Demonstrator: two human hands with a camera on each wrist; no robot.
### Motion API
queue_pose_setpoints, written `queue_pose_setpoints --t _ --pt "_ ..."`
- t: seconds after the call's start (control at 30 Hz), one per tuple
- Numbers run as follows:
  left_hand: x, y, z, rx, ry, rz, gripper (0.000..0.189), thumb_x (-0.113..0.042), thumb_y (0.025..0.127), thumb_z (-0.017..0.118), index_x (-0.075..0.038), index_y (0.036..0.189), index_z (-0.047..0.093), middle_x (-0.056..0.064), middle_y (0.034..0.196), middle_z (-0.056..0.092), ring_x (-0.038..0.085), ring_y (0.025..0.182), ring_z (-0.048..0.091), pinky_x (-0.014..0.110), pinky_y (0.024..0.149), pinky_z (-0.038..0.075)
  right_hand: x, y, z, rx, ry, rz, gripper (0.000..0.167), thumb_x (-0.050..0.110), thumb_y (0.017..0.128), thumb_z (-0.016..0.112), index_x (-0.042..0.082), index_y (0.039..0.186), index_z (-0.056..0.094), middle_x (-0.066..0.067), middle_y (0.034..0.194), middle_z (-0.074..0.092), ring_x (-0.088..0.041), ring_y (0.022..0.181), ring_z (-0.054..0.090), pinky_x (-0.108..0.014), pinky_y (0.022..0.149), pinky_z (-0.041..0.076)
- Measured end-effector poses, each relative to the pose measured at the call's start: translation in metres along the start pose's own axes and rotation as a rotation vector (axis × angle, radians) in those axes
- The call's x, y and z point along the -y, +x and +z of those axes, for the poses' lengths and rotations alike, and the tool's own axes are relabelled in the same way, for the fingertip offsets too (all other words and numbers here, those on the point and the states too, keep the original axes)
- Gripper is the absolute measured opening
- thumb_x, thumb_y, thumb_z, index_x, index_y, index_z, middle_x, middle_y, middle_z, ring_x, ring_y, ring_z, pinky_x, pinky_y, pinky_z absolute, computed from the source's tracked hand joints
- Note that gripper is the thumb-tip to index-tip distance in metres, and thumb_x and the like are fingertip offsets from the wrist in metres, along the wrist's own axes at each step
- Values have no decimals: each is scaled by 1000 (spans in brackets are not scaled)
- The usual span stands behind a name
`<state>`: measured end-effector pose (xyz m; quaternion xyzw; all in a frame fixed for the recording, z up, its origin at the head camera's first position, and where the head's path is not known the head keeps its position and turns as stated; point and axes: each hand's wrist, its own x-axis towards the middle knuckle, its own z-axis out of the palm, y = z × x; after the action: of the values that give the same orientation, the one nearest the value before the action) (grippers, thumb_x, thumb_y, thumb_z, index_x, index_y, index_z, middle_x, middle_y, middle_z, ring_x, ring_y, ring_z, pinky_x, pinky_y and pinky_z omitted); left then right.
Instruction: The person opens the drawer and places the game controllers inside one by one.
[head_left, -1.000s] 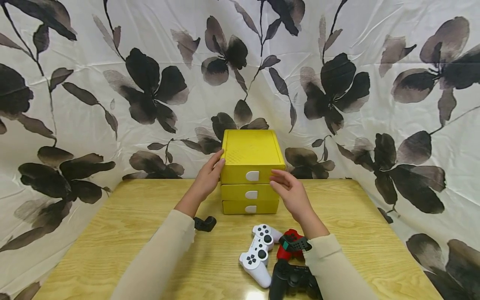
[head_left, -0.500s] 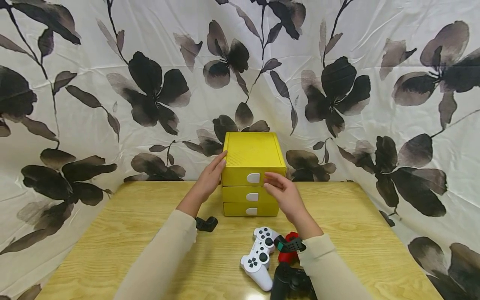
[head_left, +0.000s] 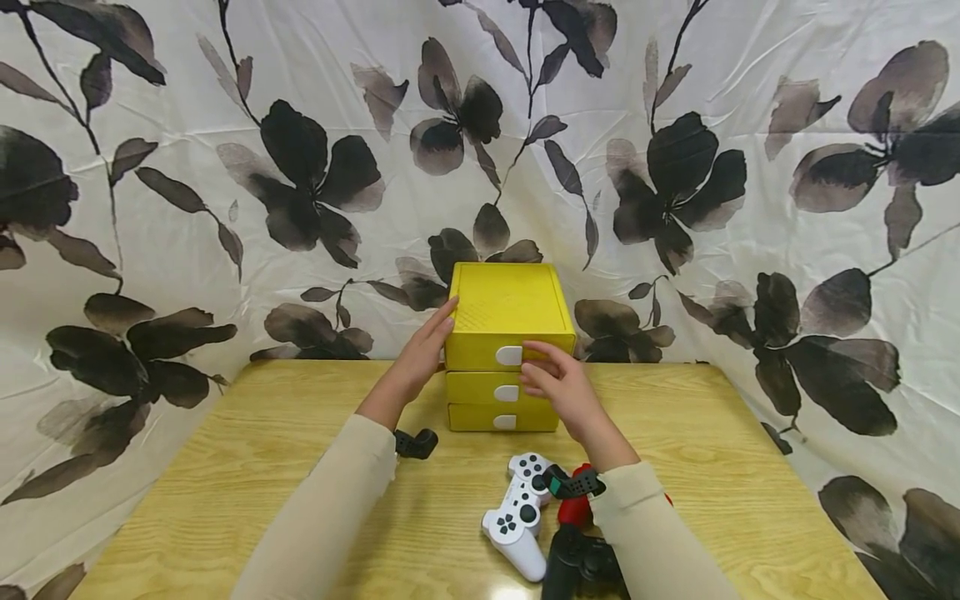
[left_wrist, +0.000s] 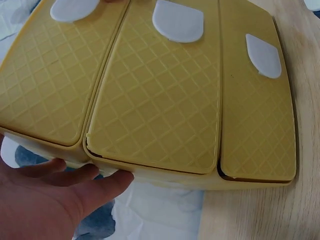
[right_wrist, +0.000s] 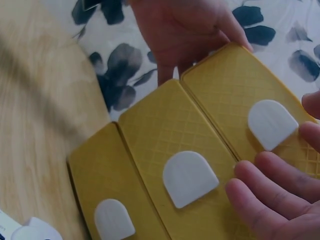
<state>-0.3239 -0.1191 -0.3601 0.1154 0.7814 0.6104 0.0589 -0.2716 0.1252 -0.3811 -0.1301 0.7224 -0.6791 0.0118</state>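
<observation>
A small yellow drawer unit (head_left: 512,296) with three stacked drawers stands at the back of the table. Each drawer front has a white rounded pull tab (head_left: 508,356). My left hand (head_left: 411,367) rests with extended fingers along the unit's left side. In the left wrist view, the fingertips of that left hand (left_wrist: 65,200) touch the side near the seam between two drawers. My right hand (head_left: 572,392) is at the right part of the front, beside the top tab. In the right wrist view, the right hand (right_wrist: 285,200) has loosely bent fingers close to the top tab (right_wrist: 272,124).
On the wooden table (head_left: 262,467), a white game controller (head_left: 517,517) lies in front of the unit. A red controller (head_left: 576,507) and a black controller (head_left: 581,562) lie beside it, partly hidden under my right forearm. A floral cloth (head_left: 480,125) hangs behind.
My right hand has moved left across the drawer front, from its right edge to beside the top tab. The left hand stays at the unit's side.
</observation>
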Motion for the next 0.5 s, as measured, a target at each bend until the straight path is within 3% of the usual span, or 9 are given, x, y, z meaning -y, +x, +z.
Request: queue_pose_setpoints --t 0.3,0.5 --pt "0 3 1 -5 36 -22 46 -51 104 29 -41 149 31 -6 163 13 31 149 20 64 109 33 -3 4 5 -21 -6 15 42 17 97 59 14 138 51 -23 128 60 -37 108 65 -44 92 55" --pt "-3 0 1 -11 40 -24 45 -50 104 28 -40 148 33 -5 163 15 31 148 21 64 109 33 -4 3 13 -160 -120 -55 37 19 94 65 15 130 59 -19 118 67 -33 102 68 -40 86 58"
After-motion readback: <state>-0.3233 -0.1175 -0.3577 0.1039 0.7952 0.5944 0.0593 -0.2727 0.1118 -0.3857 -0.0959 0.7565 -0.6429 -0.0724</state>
